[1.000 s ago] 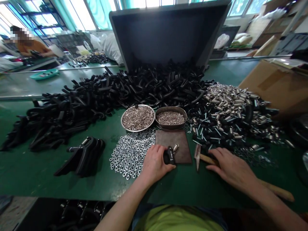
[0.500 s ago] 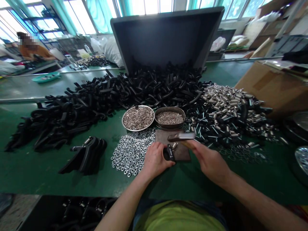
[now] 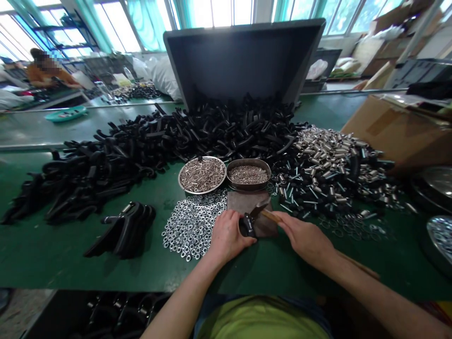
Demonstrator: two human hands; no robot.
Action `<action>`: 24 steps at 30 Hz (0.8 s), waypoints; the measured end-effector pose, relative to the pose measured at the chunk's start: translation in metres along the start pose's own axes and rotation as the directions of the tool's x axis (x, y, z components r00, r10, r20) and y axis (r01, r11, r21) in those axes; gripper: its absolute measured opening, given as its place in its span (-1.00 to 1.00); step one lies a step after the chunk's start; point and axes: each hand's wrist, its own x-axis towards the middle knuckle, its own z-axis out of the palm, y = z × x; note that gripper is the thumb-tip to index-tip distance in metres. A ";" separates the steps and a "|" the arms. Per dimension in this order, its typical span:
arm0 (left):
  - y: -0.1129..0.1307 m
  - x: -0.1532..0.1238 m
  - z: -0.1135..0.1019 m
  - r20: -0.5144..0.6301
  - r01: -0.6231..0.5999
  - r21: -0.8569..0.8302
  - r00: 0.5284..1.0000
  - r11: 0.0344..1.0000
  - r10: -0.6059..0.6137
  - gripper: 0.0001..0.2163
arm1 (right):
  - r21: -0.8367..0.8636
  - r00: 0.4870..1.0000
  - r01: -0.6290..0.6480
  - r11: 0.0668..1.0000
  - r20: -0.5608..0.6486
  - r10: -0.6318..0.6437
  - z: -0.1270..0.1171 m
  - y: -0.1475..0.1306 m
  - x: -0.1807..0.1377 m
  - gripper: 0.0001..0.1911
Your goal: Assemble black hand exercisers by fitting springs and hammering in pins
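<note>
Several windows (image 3: 231, 12) rise beyond the plate (image 3: 237, 200) on your green table (image 3: 257, 275); your left hand (image 3: 228, 233) grips a part (image 3: 250, 228), right hand (image 3: 308, 238) a hammer (image 3: 260, 207).

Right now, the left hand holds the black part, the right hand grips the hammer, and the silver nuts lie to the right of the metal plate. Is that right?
One thing is off: the silver nuts lie to the left of the metal plate, as the head view shows. The left hand does hold the black part, and the right hand grips the hammer.
</note>
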 end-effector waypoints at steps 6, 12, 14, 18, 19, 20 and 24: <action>0.001 -0.001 -0.001 -0.006 0.060 -0.072 0.998 0.996 -0.060 -0.51 | -0.180 0.969 0.006 0.984 -0.243 -0.050 0.007 0.038 -0.034 -0.61; 0.021 -0.004 -0.008 0.007 0.315 -0.569 0.926 0.759 -0.379 -0.50 | -0.167 0.935 0.030 0.985 -0.343 -0.087 0.016 0.049 -0.039 -0.61; 0.034 -0.009 -0.007 0.032 0.308 -0.671 0.920 0.674 -0.390 -0.49 | 0.068 0.932 0.095 0.993 -0.358 -0.065 0.012 0.027 -0.026 -0.55; 0.048 -0.015 -0.009 0.090 0.178 -0.666 0.983 0.724 -0.158 -0.51 | 0.305 0.930 0.198 0.932 -0.358 -0.081 0.002 -0.020 0.006 -0.61; 0.044 -0.013 -0.015 0.121 0.120 -0.626 0.991 0.771 -0.056 -0.53 | 0.302 0.924 0.209 0.930 -0.373 -0.086 0.001 -0.025 0.013 -0.66; 0.036 -0.009 -0.024 0.147 0.059 -0.569 0.989 0.820 0.031 -0.56 | 0.288 0.923 0.205 0.935 -0.376 -0.087 0.001 -0.026 0.019 -0.69; -0.040 0.027 -0.090 0.083 0.094 -0.127 0.993 0.987 -0.084 -0.70 | 0.092 0.965 0.138 0.986 -0.236 -0.113 0.011 -0.008 0.037 -0.71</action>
